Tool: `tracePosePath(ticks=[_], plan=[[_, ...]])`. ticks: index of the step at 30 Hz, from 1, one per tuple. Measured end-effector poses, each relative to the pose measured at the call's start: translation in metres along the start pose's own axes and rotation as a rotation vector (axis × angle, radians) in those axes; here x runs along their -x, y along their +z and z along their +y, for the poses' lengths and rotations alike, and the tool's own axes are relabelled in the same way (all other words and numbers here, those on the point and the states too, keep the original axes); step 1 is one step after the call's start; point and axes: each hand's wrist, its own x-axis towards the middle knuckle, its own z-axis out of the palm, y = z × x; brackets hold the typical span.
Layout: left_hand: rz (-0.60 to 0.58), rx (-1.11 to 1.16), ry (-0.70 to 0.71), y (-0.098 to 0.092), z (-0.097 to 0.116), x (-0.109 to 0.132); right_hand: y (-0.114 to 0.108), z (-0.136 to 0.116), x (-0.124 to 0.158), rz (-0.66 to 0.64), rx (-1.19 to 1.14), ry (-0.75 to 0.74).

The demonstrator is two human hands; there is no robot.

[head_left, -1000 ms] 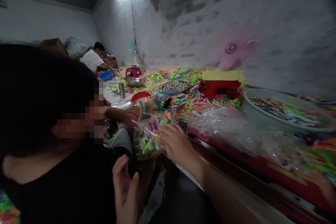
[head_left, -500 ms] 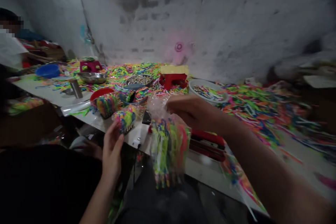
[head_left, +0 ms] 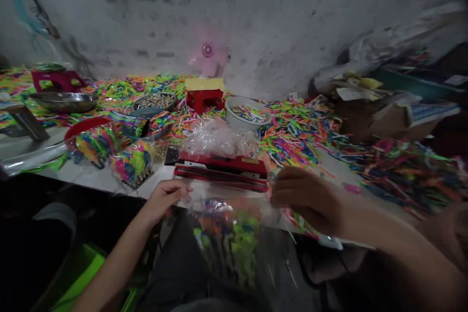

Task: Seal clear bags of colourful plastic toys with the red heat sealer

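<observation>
A clear plastic bag (head_left: 228,243) of bright green, orange and blue stringy pieces hangs over my lap at the table's front edge. My left hand (head_left: 163,200) pinches its top left corner between thumb and fingers. At the top right corner is my right hand (head_left: 305,200), smeared by motion, its fingers bent onto the plastic. Just behind the bag's upper edge lies a long red bar-shaped device (head_left: 221,173), apparently a bag sealer. Crumpled clear plastic bags (head_left: 219,137) are heaped behind it. To the left sits another filled bag (head_left: 133,163).
Loose colourful strings (head_left: 296,126) cover much of the table. A white basin (head_left: 248,119), a red stool (head_left: 204,100), a steel bowl (head_left: 64,102) and a red bowl (head_left: 86,126) stand farther back. A pink fan (head_left: 207,50) spins by the wall.
My left hand has left the filled bag on the table and now grips the hanging bag's corner. My right hand has moved from its gathered top to the right corner. The view turned right.
</observation>
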Motion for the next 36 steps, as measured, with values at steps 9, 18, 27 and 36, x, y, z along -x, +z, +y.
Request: tracePosePath(ticks=[9,18,27,36], plan=[[-0.032,0.001,0.139,-0.026,0.019,0.041,0.043,0.000,0.039,-0.035,-0.203,0.147],[-0.208,0.232,-0.059,0.002,-0.078,-0.023,0.030,-0.022,0.020,-0.121,-0.372,0.144],[0.210,0.409,-0.127,0.032,-0.036,-0.036,0.058,-0.017,0.058,0.126,-0.119,0.350],[0.274,-0.156,-0.005,0.014,0.031,0.038,0.085,-0.021,0.077,0.359,0.020,0.366]])
